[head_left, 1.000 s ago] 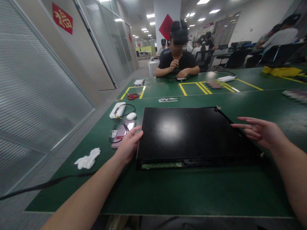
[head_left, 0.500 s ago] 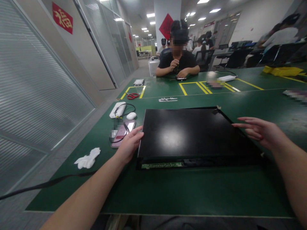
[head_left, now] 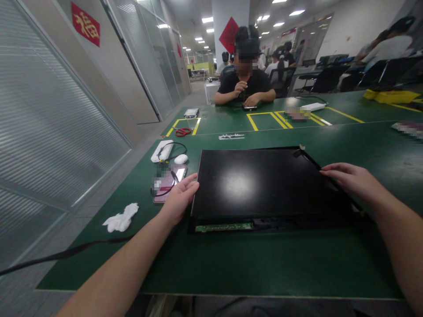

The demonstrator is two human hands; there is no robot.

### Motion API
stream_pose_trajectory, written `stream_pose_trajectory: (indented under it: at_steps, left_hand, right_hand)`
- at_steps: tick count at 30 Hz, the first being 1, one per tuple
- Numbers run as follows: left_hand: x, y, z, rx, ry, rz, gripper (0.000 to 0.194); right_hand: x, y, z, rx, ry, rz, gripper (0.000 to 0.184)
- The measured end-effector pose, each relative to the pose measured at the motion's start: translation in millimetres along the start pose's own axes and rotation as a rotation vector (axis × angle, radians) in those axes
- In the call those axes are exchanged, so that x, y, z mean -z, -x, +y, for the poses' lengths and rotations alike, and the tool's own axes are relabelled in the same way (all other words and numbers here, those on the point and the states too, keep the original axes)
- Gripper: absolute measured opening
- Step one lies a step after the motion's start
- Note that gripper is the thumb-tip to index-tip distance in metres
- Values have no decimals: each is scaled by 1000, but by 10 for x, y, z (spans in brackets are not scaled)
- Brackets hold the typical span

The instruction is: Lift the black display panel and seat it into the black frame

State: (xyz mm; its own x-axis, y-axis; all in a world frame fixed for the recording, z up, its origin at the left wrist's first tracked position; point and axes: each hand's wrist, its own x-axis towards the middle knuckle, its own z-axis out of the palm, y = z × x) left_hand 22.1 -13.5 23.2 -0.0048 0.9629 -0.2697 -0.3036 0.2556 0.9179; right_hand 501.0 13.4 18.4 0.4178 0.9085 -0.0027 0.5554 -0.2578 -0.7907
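A flat black LCD screen panel (head_left: 264, 185) lies over a black frame (head_left: 317, 160) on the green table. Along the near edge of the panel a strip of green circuit board (head_left: 223, 227) shows. My left hand (head_left: 180, 196) grips the panel's left edge, thumb on top and the other fingers partly hidden at the side. On the opposite side my right hand (head_left: 353, 180) pinches the frame's right rim between thumb and fingers. The panel's left edge looks slightly raised from the frame.
Left of the panel lie a phone (head_left: 168, 182), a white mouse-shaped object (head_left: 180, 159), a white power bank (head_left: 162, 151) with a cable, and a crumpled tissue (head_left: 121, 218). Red scissors (head_left: 183, 132) and small white strips (head_left: 231, 137) are farther back. A person (head_left: 245, 83) sits opposite.
My right hand has gone from stretched, spread fingers at the right rim to a closed pinch on it. My left hand keeps its hold on the panel, nearly unmoved.
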Motion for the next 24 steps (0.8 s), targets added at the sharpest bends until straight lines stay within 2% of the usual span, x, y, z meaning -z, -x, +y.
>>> stream_pose_trajectory:
  at_steps: [3,12,18,24]
  left_hand:
    - [4,-1,-19,-29,-38,-8,80]
    - [-8,12,13,-19,-106,-27,86]
    - [4,1,37,0,-110,-52,81]
    - [48,-22,23,2,-119,-113,74]
  right_hand:
    - [-3,1,-28,-9,141,31,27]
    - [-20,36,-80,14,168,36,30]
    - [-20,53,-117,6,156,16,29]
    - [-10,-24,10,75,181,29,31]
